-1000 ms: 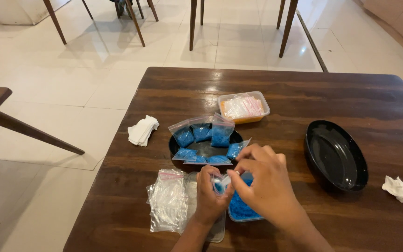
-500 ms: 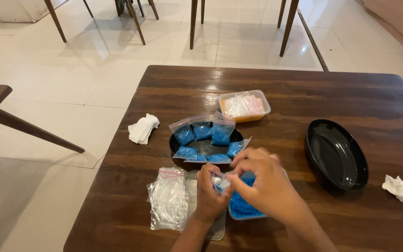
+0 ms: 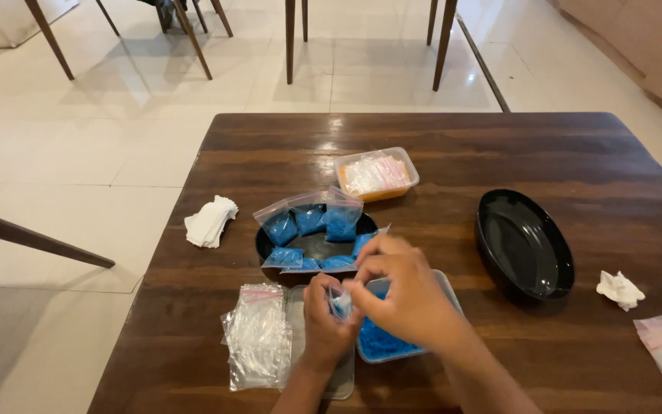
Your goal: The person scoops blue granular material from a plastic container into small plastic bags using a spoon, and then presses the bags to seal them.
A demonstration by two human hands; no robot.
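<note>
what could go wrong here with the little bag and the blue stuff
The small bag is pinched between both hands above the tub of blue grains; a slip could scatter grains over the table. The filled bags lean loosely in the black bowl and might topple.

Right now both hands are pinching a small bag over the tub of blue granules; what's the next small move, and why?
Probably press the small bag shut along its top, then set it in the black bowl. Both the left hand and right hand pinch its mouth above the tub of blue granules, and filled blue bags already sit in that bowl.
</note>
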